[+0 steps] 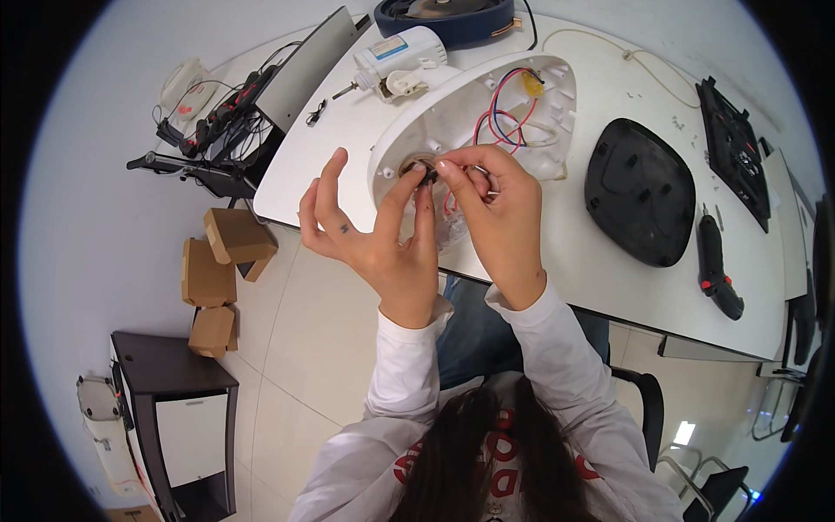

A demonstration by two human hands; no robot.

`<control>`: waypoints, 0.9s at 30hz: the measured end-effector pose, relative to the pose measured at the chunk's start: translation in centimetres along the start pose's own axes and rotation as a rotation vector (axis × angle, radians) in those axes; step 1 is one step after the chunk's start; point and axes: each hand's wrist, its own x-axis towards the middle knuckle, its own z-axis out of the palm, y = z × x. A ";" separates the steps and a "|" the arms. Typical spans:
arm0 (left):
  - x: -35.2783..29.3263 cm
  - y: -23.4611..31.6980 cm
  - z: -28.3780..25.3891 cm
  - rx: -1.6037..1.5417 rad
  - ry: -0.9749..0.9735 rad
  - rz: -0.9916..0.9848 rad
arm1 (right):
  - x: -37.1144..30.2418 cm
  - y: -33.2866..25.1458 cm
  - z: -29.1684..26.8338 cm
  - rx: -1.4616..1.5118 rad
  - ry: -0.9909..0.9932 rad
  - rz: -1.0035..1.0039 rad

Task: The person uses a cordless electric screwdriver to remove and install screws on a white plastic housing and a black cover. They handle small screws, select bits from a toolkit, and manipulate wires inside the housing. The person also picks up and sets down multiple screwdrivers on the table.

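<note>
My left hand (pixel 374 239) pinches a small dark part (pixel 426 176) between thumb and index finger, with its other fingers spread away. Right beside it, my right hand (pixel 503 204) is closed in a pinch, its fingertips at the same part; what they grip is hidden. Both hands work over the near left end of a white plastic housing (pixel 465 103), which lies with its hollow side up. Red, blue and black wires (pixel 493 116) loop inside it near a yellow round piece (pixel 532 84). A clear plastic bag (pixel 452 228) shows partly below my fingers.
Behind the housing lies a white motor-like unit (pixel 402 54) with a metal shaft. To the right are a black cover (pixel 639 191), a cordless screwdriver (pixel 713 265), scattered screws (pixel 678 130) and an open black tool case (pixel 735 152). Cardboard boxes (pixel 209 274) stand on the floor at left.
</note>
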 end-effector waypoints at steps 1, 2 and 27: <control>-0.1 0.0 0.1 -0.005 0.005 -0.004 | 0.0 0.1 0.0 -0.001 -0.003 0.005; -0.1 0.0 0.1 -0.007 0.011 -0.008 | 0.0 0.1 0.0 -0.001 -0.009 0.010; -1.7 -0.7 1.6 -0.216 0.100 -0.092 | -3.7 0.9 1.1 -0.296 0.027 -0.303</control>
